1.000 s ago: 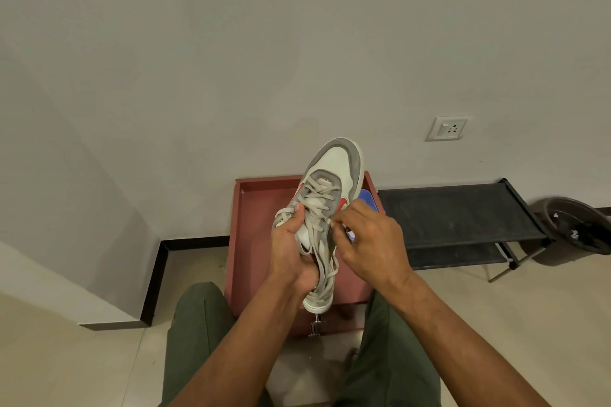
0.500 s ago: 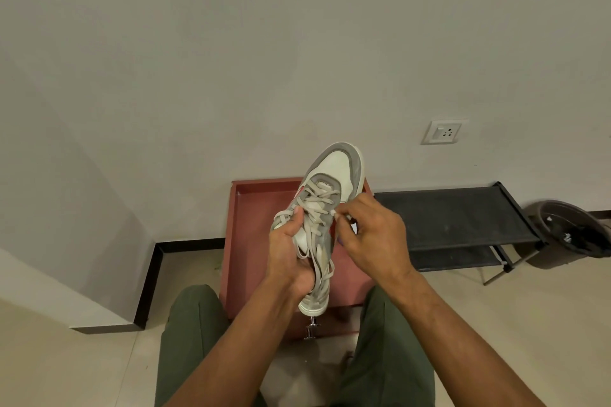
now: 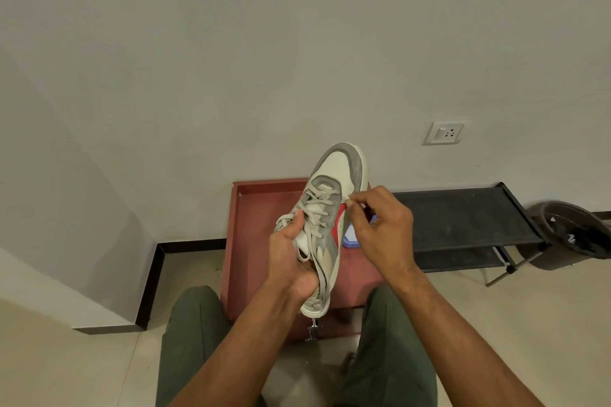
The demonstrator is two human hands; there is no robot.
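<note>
Head view: two hands work on a grey-and-white lace-up sneaker with a red side panel (image 3: 334,205), held in the air above a reddish-brown rimmed counter (image 3: 258,208).
The left hand (image 3: 291,261) has its grip wrapped round the sneaker's heel end, thumb on the beige laces (image 3: 317,206). The right hand (image 3: 383,228) has its grip narrowed to a pinch on a lace end at the sneaker's side, and the toe points up toward the wall.

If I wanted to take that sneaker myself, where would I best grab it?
Probably the toe end of the sneaker, coming from above. It points up and away, free of both hands: the left hand grips the rear half from the left, and the right hand pinches the lace at the right side, so the middle is crowded.
</note>
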